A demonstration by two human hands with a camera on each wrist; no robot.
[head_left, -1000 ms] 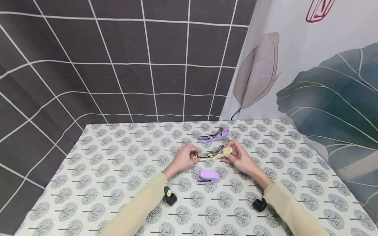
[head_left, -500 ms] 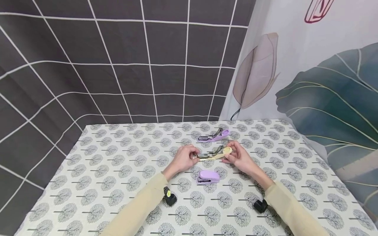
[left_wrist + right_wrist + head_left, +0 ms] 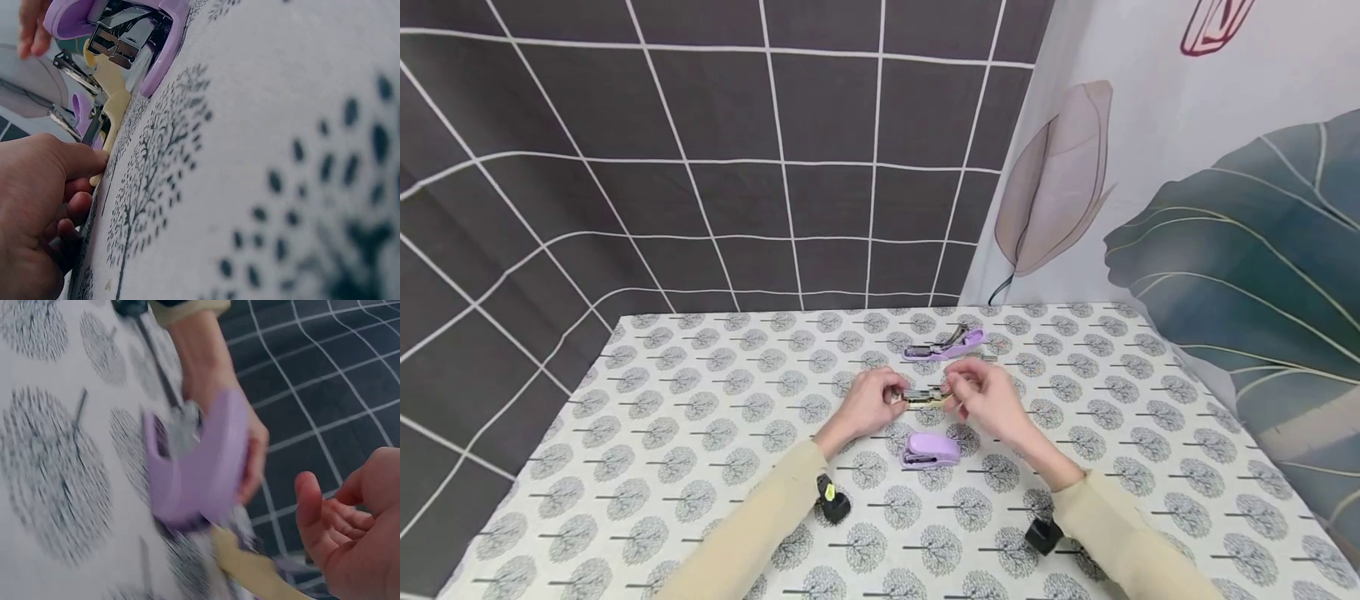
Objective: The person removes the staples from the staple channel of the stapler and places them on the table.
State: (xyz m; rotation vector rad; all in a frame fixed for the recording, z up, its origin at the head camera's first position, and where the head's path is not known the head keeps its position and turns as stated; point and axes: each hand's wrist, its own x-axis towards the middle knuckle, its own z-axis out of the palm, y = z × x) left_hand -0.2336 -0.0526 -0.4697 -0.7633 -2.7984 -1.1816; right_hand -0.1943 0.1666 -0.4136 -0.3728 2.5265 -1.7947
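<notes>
A pale yellow stapler (image 3: 928,402) lies opened out on the patterned cloth, its metal staple rail exposed. My left hand (image 3: 868,400) pinches its left end between thumb and fingers; the left wrist view shows that thumb on the yellow base (image 3: 115,112). My right hand (image 3: 988,400) is over the stapler's right part and hides it in the head view. In the right wrist view the right hand (image 3: 356,531) is apart from the stapler, fingers loosely bent, nothing visible between them. A closed purple stapler (image 3: 930,450) lies nearer my body.
Behind the yellow stapler lies another purple stapler (image 3: 943,344), opened out. A tree-print cloth (image 3: 700,500) covers the table. A dark gridded curtain (image 3: 737,167) hangs at the back, and a leaf-printed one (image 3: 1225,250) hangs at the right.
My right hand has let go of the yellow stapler's right end and moved left over its middle. The left hand keeps its pinch, and the purple staplers have not moved.
</notes>
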